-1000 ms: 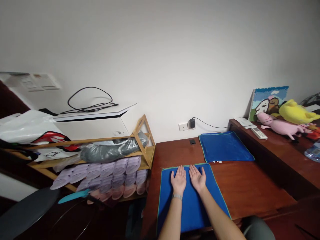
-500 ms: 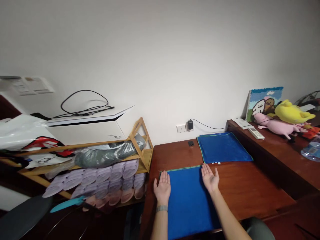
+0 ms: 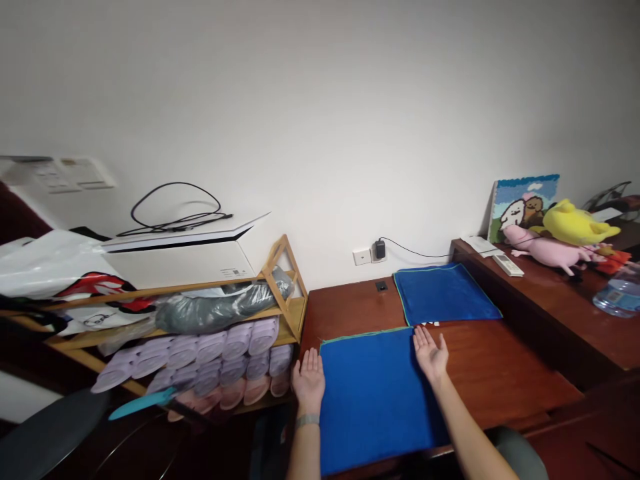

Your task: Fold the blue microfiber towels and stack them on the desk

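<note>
A blue cloth (image 3: 373, 400) with green edging lies flat on the brown wooden desk (image 3: 505, 373) in front of me. By its left edge is my left hand (image 3: 309, 383), palm up, fingers stretched out, holding nothing; a grey band circles that wrist. Over at the cloth's upper right corner, my right hand (image 3: 431, 355) is also palm up and empty, its thumb apart from the fingers. Whether either hand touches the cloth I cannot tell. Farther back on the desk, against the wall, lies a second blue cloth (image 3: 445, 293) with the same edging.
A wooden rack (image 3: 293, 313) with lilac and pink slippers (image 3: 210, 350) stands left, a white box (image 3: 185, 263) on top. On the raised ledge at right are a remote (image 3: 509, 265), plush toys (image 3: 580, 222) and a plastic bottle (image 3: 620, 293). An adapter (image 3: 380, 249) is plugged into the wall.
My hands have moved apart: the left one went left off the cloth's edge, the right one shifted right. The view has turned slightly. Both palms stay up.
</note>
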`<action>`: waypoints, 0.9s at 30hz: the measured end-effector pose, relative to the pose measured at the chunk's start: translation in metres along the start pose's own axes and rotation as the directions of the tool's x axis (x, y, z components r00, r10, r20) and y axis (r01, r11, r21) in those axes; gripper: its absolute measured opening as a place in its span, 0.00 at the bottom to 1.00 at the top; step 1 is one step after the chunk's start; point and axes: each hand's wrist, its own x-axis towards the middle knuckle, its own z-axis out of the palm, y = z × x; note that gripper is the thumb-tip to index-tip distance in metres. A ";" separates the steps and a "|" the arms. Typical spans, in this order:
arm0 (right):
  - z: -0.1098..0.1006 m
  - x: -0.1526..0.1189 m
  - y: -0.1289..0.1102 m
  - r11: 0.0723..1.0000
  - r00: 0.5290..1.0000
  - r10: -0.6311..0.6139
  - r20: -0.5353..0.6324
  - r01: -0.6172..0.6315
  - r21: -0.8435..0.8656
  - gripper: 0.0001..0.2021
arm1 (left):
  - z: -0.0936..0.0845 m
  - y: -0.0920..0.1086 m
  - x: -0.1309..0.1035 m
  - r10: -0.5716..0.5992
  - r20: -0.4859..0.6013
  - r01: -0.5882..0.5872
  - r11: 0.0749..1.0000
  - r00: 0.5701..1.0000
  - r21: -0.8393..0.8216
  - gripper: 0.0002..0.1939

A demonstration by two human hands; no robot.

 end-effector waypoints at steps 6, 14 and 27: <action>-0.011 -0.065 0.070 0.955 0.925 0.286 0.251 -0.295 -0.002 0.26 | -0.015 -0.076 -0.057 -0.265 0.264 0.259 0.964 0.927 0.057 0.27; -0.059 -0.076 0.010 0.982 0.977 0.189 0.101 -0.185 -0.040 0.22 | -0.061 -0.042 -0.074 -0.169 0.040 0.160 0.974 0.985 0.160 0.24; -0.072 -0.128 -0.052 0.401 0.884 0.024 0.467 0.419 -0.814 0.13 | -0.128 0.029 -0.146 0.029 0.523 -0.523 0.111 0.852 0.845 0.29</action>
